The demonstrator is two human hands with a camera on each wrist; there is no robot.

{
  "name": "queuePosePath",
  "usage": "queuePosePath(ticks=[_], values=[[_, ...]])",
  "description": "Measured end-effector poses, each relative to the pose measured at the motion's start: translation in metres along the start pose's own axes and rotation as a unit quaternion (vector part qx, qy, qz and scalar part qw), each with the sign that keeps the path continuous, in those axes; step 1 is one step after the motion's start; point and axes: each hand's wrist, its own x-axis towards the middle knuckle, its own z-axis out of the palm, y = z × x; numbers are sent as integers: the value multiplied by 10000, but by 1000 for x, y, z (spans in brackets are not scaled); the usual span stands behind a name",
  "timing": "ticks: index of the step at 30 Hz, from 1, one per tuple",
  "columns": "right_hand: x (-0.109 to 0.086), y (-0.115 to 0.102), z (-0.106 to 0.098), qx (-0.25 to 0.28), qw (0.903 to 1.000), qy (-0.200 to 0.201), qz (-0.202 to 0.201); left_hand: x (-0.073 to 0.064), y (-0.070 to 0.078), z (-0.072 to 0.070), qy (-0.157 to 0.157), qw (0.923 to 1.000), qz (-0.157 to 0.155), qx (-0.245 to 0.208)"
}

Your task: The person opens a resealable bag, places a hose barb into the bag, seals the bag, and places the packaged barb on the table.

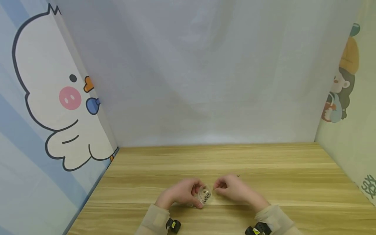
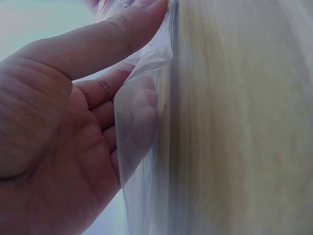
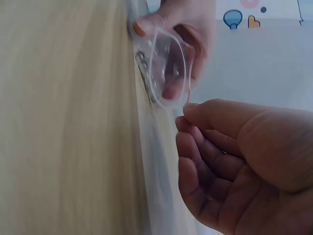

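A small clear plastic bag [image 1: 201,195] with a red line along its mouth holds several tiny shiny metal pieces [image 1: 207,196], too small to identify. My left hand [image 1: 185,192] grips the bag from the left, thumb on the near side and fingers on the far side. In the left wrist view, loose clear film [image 2: 137,122] hangs over the fingers of the left hand [image 2: 63,122]. My right hand [image 1: 232,187] pinches the edge of the bag's mouth between thumb and forefinger. In the right wrist view, the mouth [image 3: 168,68] gapes, just beyond the right hand [image 3: 239,156].
Behind the right hand, a tiny dark piece [image 1: 238,176] lies on the wood-grain table [image 1: 147,160]. A pale curtain [image 1: 199,71] rises at the table's back edge, with printed cloths at left and right. Both wrists carry black devices [image 1: 173,225].
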Motion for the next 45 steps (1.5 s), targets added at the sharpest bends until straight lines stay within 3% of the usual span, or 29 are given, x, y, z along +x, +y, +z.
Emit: queuePosePath(ticks=[13,45], values=[[10,-12,31,99,9983,565,-122,-2,2,-1,-8,9999,-99,50],[9,-11,28,153,9981,582,-153,-2,3,0,7,10000,-66,67]])
